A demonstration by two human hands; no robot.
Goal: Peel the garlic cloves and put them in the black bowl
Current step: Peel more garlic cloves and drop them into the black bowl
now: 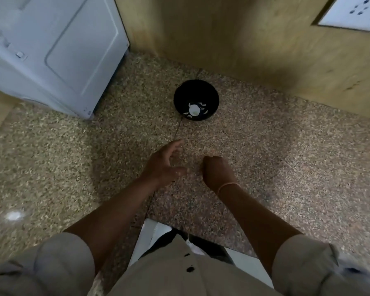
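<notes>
– two hands sit low in my feed, just past the rolled beige sleeves (62, 259). the left hand (165, 163) hangs over the counter, fingers loose and spread, holding nothing.
– and the other?
– the right hand (217, 171), with a thin band (228, 185) at the wrist, is curled into a fist, knuckles toward the camera. the fingers hide the palm, so i cannot tell whether a clove sits inside.
– why so close together?
– my guess is they're near each other, not touching, the way hands meet to work a skin off something small. the spread left looks ready to pinch or take.
– where's the garlic?
– the only garlic i can see is farther back, in the black bowl (209, 97). there are white pieces (193, 110), one roundish lump with curved slivers around it, lying toward the bowl's near side. i can't sort peeled cloves from skins at this size. the bowl stands well beyond the hands, straight ahead, so i'd judge a drop-in needs only a forward stretch.
– and the surface?
– it's a speckled granite counter (286, 157), glossy, with a seam (177, 131) running from the bowl toward me. beyond that there's a white appliance (51, 50) at the back left, a wood-panelled wall (222, 35) behind the bowl, and a white socket plate (359, 11) high on the right.
</notes>
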